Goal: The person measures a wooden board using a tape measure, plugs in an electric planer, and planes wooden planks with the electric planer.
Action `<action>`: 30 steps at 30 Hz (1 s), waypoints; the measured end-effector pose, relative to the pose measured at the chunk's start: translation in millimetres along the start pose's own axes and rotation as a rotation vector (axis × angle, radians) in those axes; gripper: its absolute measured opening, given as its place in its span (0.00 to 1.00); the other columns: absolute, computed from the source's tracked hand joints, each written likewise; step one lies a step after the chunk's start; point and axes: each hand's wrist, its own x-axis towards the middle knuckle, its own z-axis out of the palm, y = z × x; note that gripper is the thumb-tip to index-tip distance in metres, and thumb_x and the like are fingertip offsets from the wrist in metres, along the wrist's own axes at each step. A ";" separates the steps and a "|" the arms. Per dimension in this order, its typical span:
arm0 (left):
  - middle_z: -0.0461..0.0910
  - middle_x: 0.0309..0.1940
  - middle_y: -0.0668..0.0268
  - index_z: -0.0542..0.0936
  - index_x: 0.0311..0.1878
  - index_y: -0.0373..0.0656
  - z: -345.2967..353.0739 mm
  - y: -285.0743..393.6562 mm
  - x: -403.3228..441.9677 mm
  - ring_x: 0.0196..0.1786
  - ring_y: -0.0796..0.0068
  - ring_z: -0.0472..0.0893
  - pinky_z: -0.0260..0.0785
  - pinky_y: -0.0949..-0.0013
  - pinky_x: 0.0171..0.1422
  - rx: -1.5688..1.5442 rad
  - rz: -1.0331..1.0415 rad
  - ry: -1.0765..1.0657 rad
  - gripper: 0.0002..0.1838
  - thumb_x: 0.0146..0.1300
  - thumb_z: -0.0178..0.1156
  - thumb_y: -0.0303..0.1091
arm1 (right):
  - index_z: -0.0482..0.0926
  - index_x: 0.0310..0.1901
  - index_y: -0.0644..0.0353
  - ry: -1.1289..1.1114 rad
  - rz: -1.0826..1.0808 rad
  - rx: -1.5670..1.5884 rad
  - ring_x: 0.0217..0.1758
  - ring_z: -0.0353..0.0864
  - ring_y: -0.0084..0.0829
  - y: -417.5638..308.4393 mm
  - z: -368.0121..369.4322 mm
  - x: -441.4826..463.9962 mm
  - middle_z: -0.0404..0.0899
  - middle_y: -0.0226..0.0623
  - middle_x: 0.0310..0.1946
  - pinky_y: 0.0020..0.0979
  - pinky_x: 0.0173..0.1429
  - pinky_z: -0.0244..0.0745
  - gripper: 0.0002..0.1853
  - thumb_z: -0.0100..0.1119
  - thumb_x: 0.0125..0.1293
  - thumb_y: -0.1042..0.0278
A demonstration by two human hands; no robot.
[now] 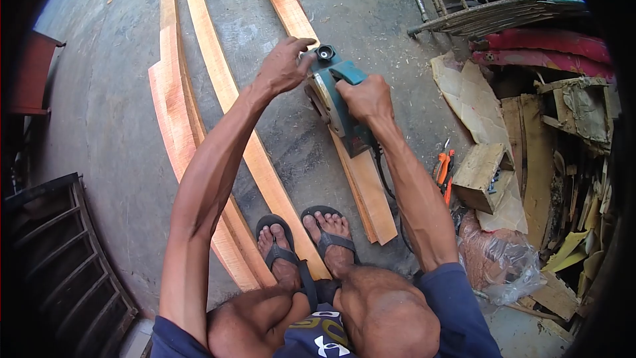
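Observation:
A teal electric hand planer [329,93] sits on a long wooden board [368,192] that lies on the floor. My right hand [369,98] is wrapped round the planer's rear handle. At the planer's front end, my left hand [285,66] has its thumb and fingers apart beside the dark round knob [324,54]; whether the fingertips touch the planer I cannot tell. A black cord [386,179] runs back from the tool past my right forearm. Part of the board is hidden beneath the planer.
More long boards [218,66] lie on the concrete floor to the left, one passing between my sandalled feet [331,232]. On the right are orange-handled pliers [442,167], a wooden box [482,176], a plastic bag [500,258] and scrap wood. A metal-framed chair [490,16] stands beyond.

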 end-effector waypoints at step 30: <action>0.78 0.52 0.55 0.77 0.60 0.34 0.7 21.8 30.9 0.59 0.57 0.78 0.70 0.58 0.69 0.410 0.472 -0.462 0.19 0.76 0.54 0.39 | 0.84 0.29 0.71 -0.070 0.048 0.052 0.21 0.82 0.29 33.8 -14.1 -27.0 0.80 0.40 0.17 0.35 0.28 0.76 0.21 0.67 0.57 0.55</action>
